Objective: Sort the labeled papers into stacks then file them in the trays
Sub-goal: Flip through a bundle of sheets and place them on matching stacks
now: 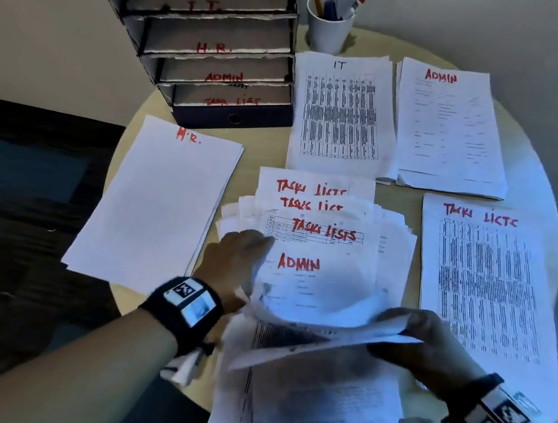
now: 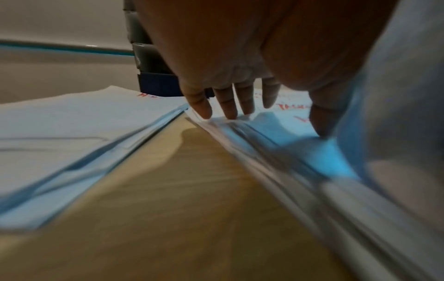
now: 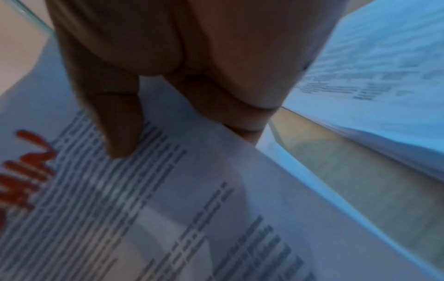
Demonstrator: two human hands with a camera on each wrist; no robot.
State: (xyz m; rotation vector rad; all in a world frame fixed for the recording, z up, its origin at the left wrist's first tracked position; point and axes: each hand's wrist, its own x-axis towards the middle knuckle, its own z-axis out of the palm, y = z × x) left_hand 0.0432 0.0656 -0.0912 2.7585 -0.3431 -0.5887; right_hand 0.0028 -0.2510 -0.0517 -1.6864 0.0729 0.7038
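sorting step: right hand (image 1: 419,333) grips lifted white red-lettered admin sheet (image 1: 311,283); left hand (image 1: 234,258), fingers straight, presses unsorted pile (image 1: 395,234). next: upper-right admin stack (image 1: 451,133).

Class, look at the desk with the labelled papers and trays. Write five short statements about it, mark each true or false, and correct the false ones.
1. The tray unit has four trays, marked from the top I.T., H.R., ADMIN and TASK LISTS. True.
2. The H.R. stack lies right of the IT stack. False: it lies to the left.
3. The right hand lifts the near edge of an ADMIN sheet. True.
4. The left hand holds a pen. False: it rests on the unsorted pile.
5. The white cup is empty. False: it holds pens and a pencil.
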